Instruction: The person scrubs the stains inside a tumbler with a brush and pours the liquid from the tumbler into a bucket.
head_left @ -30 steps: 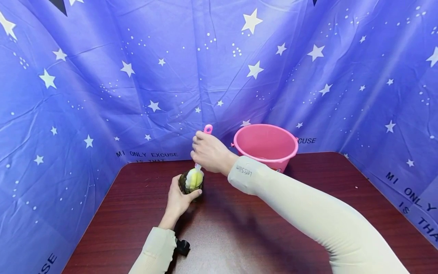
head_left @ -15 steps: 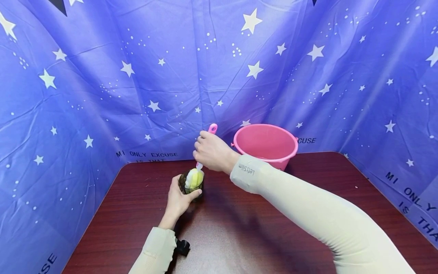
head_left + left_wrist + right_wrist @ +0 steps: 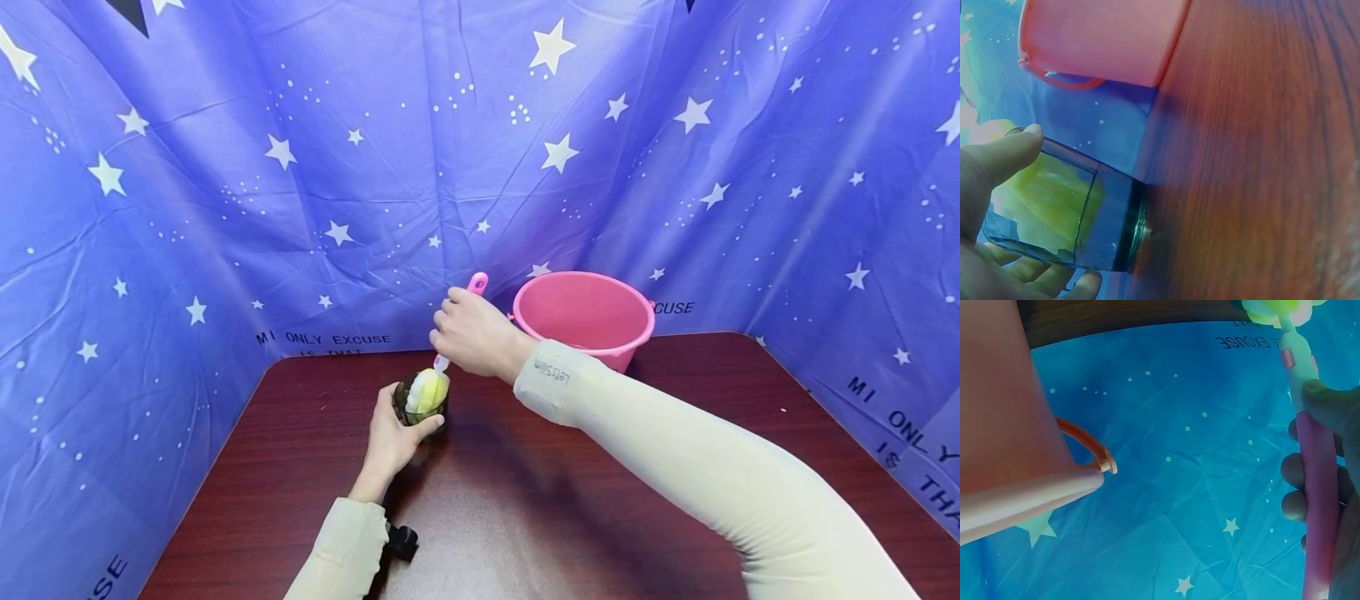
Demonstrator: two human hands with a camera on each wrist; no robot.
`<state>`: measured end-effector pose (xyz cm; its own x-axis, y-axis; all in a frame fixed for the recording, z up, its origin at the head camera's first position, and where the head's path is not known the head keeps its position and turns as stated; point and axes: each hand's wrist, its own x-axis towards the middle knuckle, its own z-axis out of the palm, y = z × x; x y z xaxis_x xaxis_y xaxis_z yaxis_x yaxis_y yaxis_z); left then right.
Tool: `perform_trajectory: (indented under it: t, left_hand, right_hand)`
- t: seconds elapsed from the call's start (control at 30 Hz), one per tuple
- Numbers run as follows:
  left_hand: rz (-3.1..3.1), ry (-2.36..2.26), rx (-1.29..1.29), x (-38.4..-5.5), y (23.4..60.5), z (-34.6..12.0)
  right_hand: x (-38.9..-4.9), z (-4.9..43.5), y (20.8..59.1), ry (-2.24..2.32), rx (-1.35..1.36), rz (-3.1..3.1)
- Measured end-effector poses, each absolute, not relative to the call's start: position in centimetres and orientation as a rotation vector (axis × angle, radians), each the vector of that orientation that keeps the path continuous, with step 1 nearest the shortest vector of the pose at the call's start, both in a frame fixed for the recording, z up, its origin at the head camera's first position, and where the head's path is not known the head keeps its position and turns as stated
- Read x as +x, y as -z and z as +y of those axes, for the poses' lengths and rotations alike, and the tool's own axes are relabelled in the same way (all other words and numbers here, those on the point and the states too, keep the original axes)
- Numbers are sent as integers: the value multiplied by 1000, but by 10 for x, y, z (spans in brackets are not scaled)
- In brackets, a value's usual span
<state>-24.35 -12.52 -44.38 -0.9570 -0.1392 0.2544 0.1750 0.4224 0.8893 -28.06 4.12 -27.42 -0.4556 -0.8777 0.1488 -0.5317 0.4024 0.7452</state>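
A dark see-through drinking glass stands on the table, held by my left hand, thumb on the near side and fingers round the far side. My right hand grips the pink handle of a sponge cup brush. Its yellow-and-white sponge head is down in the glass, the top bulging above the rim. The handle leans to the right, its looped end sticking out above the fist. Through the glass wall in the left wrist view, the sponge fills the upper part and leaves a gap above the base.
Behind and right of the glass, a pink bucket stands near the table's back edge, partly covered by the right forearm. A blue starry curtain surrounds the dark red wooden table. A black device sits at the left wrist.
My right hand has moved slightly right, tilting the brush handle further that way. The sponge head stays in the glass, and my left hand keeps its hold.
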Motion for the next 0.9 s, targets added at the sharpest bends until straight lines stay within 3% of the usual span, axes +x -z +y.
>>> perform_trajectory:
  t: [0.9]
  left_hand:
    - [-2412,1551,-27,-245,445,-126]
  right_hand:
    - [-282,56,274,728,1181,-2163]
